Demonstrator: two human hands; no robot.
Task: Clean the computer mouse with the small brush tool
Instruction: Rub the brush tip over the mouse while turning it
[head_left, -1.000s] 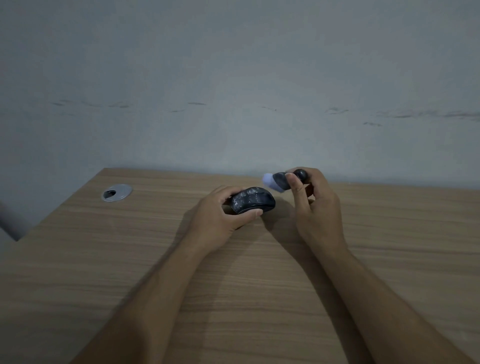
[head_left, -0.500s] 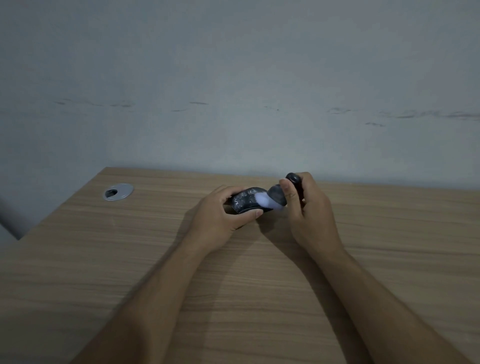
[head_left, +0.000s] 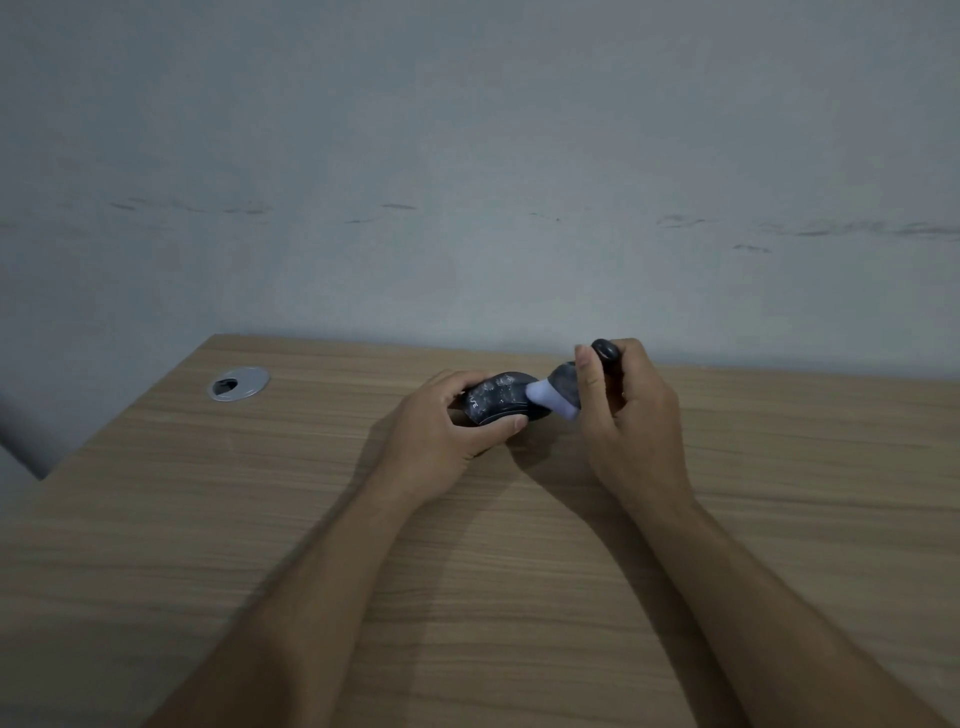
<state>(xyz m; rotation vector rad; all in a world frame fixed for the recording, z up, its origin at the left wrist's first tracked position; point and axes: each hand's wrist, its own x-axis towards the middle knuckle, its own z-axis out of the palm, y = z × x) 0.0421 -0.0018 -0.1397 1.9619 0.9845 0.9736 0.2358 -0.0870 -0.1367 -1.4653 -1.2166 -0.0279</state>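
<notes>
Mid-clean, center frame: left hand (head_left: 441, 431) clamps mouse (head_left: 500, 402), right hand (head_left: 631, 415) fingers clamped on brush (head_left: 563, 389), bristles touching mouse's right end; smudges remain, more brushing req'd.

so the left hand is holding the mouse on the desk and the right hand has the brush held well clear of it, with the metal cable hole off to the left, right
Not quite. The brush is not clear of the mouse: the head view shows its pale bristle end against the mouse's right end. The rest holds: the left hand holds the mouse on the desk, the right hand has the brush, and the metal cable hole sits off to the left.
</notes>
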